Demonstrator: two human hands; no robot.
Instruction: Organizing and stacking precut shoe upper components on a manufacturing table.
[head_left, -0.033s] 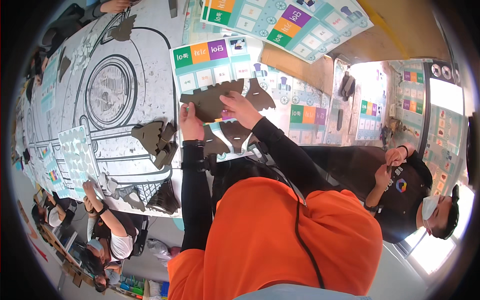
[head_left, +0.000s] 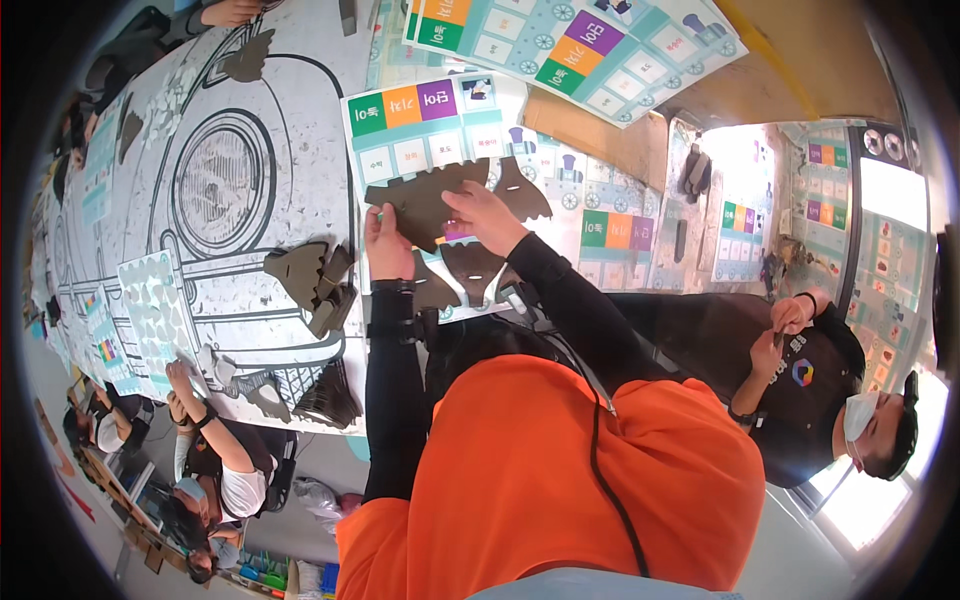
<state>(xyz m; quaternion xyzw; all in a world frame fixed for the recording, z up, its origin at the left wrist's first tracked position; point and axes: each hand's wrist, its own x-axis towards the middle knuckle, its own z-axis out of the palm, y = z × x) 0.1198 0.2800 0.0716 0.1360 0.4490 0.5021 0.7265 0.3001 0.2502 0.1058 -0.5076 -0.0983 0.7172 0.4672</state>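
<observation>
Over a printed sheet (head_left: 405, 130) with coloured blocks, I hold a dark brown flat cut-out piece (head_left: 425, 200) with a notched edge. My left hand (head_left: 390, 245) pinches its lower left edge between thumb and fingers. My right hand (head_left: 485, 218) is closed on its right side; part of the piece is hidden behind those fingers. Beside the right hand lies another brown cut-out (head_left: 522, 188) with a small slit. Nearer to me, more brown cut-outs (head_left: 470, 268) rest on the sheet, partly covered by my wrists.
Left of my left arm lie stacked brown pieces (head_left: 310, 275) and a darker stack (head_left: 328, 398) on a table (head_left: 300, 190) printed with black line art. More sheets (head_left: 590, 55) lie at the far side. A co-worker (head_left: 800, 370) is at the right, others at the lower left.
My left hand and the brown piece have shifted slightly to the right. The piece's left end has turned a little; my right hand has barely moved.
</observation>
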